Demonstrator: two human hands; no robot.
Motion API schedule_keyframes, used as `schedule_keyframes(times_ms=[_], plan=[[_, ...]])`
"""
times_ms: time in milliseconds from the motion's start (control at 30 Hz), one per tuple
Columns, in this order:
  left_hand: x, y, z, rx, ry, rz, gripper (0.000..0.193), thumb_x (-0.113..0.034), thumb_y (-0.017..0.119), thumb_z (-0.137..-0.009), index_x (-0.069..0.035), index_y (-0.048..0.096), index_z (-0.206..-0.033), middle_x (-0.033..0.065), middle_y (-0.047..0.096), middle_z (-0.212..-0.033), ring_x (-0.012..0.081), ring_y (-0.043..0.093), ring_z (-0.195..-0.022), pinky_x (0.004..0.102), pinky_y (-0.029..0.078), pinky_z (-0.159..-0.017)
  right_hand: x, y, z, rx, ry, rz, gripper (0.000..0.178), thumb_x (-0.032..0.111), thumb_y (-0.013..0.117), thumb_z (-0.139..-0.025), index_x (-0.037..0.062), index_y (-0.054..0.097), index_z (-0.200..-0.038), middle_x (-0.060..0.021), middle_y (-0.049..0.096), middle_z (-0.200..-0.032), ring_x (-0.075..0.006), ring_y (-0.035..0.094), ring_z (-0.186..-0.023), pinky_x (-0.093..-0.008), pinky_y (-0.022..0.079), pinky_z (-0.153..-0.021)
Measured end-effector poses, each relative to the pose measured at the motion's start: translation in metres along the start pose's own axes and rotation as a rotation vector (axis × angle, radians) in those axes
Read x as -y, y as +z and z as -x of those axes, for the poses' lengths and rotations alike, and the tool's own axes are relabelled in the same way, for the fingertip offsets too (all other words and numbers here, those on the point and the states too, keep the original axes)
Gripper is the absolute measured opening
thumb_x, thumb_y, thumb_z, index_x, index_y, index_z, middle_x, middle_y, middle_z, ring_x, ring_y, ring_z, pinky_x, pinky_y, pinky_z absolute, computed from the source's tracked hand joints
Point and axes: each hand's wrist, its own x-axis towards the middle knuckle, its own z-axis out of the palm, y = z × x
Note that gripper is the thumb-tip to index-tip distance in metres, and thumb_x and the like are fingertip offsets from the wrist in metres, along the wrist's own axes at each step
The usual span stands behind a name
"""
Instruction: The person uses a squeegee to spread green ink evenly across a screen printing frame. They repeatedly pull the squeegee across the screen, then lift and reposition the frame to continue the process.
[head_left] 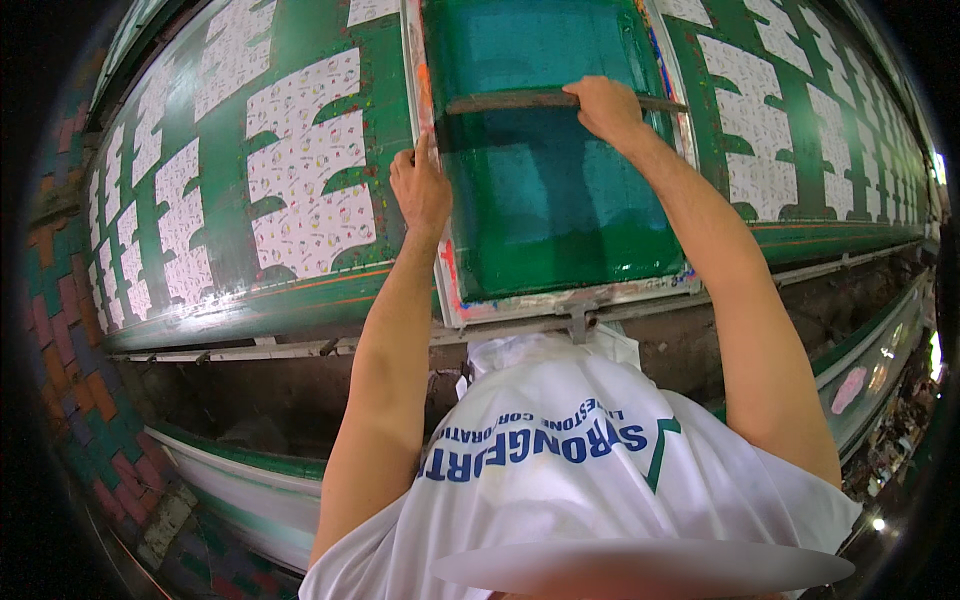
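A screen-printing frame [447, 285] with pale, paint-smeared edges lies on the long green table, its mesh [560, 225] showing green and blue-green with wet-looking ink toward the near end. Across the mesh runs a dark squeegee [500, 102], reaching nearly from one side of the frame to the other. My right hand [608, 108] is closed around the squeegee right of its middle. On the frame's left edge rests my left hand [420, 188], its fingers curled against the side and one finger stretched along the edge. The squeegee's lower edge cannot be made out.
White printed cut pieces [310, 160] lie in rows on the green table [385, 215], left and right of the frame. A metal rail [280, 350] follows the table's near edge, with a metal bracket [580, 322] at the frame's near end. Coloured paving [90, 390] shows at far left.
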Motion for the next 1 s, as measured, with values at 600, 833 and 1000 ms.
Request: schedule_keyframes(times_ms=[600, 833, 1000], plan=[[-0.002, 0.003, 0.001, -0.053, 0.024, -0.148, 0.058, 0.000, 0.064, -0.089, -0.018, 0.067, -0.144, 0.0123, 0.062, -0.118, 0.0311, 0.061, -0.108, 0.0456, 0.049, -0.096, -0.053, 0.027, -0.128, -0.069, -0.053, 0.075, 0.022, 0.013, 0.075, -0.082, 0.0136, 0.080, -0.104, -0.0156, 0.078, -0.098, -0.0392, 0.076, -0.092, -0.0522, 0.063, -0.081], [-0.005, 0.001, -0.001, -0.027, 0.030, -0.205, 0.058, 0.000, 0.065, -0.088, -0.018, 0.067, -0.144, 0.0130, 0.062, -0.118, 0.0318, 0.061, -0.108, 0.0459, 0.049, -0.095, -0.060, -0.006, -0.140, -0.047, -0.062, 0.069, 0.036, 0.011, 0.074, -0.081, 0.0204, 0.082, -0.115, -0.0132, 0.079, -0.100, -0.0370, 0.076, -0.092, -0.0509, 0.062, -0.082], [-0.003, 0.003, 0.000, -0.052, 0.041, -0.196, 0.059, 0.001, 0.064, -0.089, -0.020, 0.067, -0.144, 0.0131, 0.062, -0.118, 0.0320, 0.061, -0.107, 0.0455, 0.049, -0.094, -0.089, -0.014, -0.185, -0.220, -0.096, 0.063, 0.019, 0.020, 0.076, -0.085, 0.0151, 0.082, -0.102, -0.0143, 0.079, -0.098, -0.0367, 0.078, -0.094, -0.0505, 0.063, -0.080]])
